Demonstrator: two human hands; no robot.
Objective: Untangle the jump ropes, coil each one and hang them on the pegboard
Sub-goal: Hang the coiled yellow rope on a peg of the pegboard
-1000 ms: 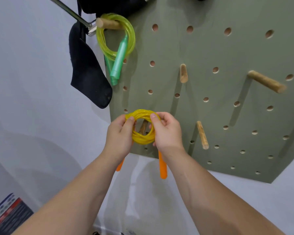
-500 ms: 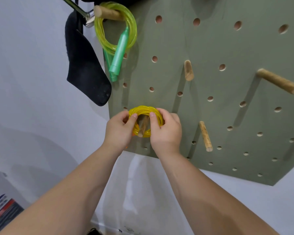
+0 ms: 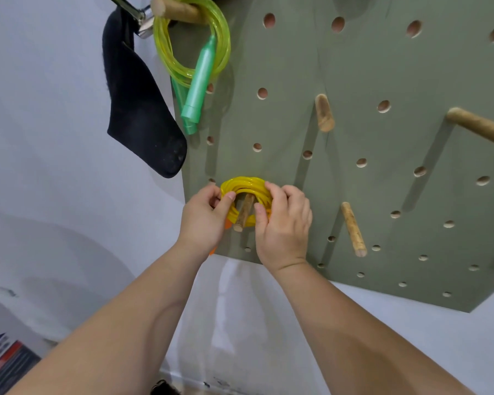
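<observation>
Presently a coiled yellow plastic jump rope (image 3: 244, 186) is held low on the left part of a sage-green perforated pegboard (image 3: 354, 81). It is looped around a short round wooden peg (image 3: 243, 213), whose free end is seen poking out through the middle of the coil.

The coil's left side is pinched by the left hand (image 3: 204, 220), with the thumb laid across the front strands. Its right side is gripped by the right hand (image 3: 284, 226), with the thumb pressed on the lower strands and the fingers curled over the outer edge. Slivers of an orange plastic handle (image 3: 228, 223) are glimpsed beneath the left hand; the rest is hidden. Whether the coil's weight is carried by the peg or by the fingers cannot be told.

At the board's upper left corner a translucent yellow-green jump rope (image 3: 166, 52) is hung in a loop over a thick wooden dowel (image 3: 180, 12), and its mint-green plastic handles (image 3: 200, 81) dangle in front of the loop. Just to the left, a black fabric piece (image 3: 143, 121) is suspended from a shiny metal rod (image 3: 129, 11) against the white wall (image 3: 54, 138). Three further wooden pegs (image 3: 352, 229) are set into the board to the right of the hands, well apart from the yellow coil. A printed red, white and blue package (image 3: 3, 363) is partly seen at the bottom left corner.
</observation>
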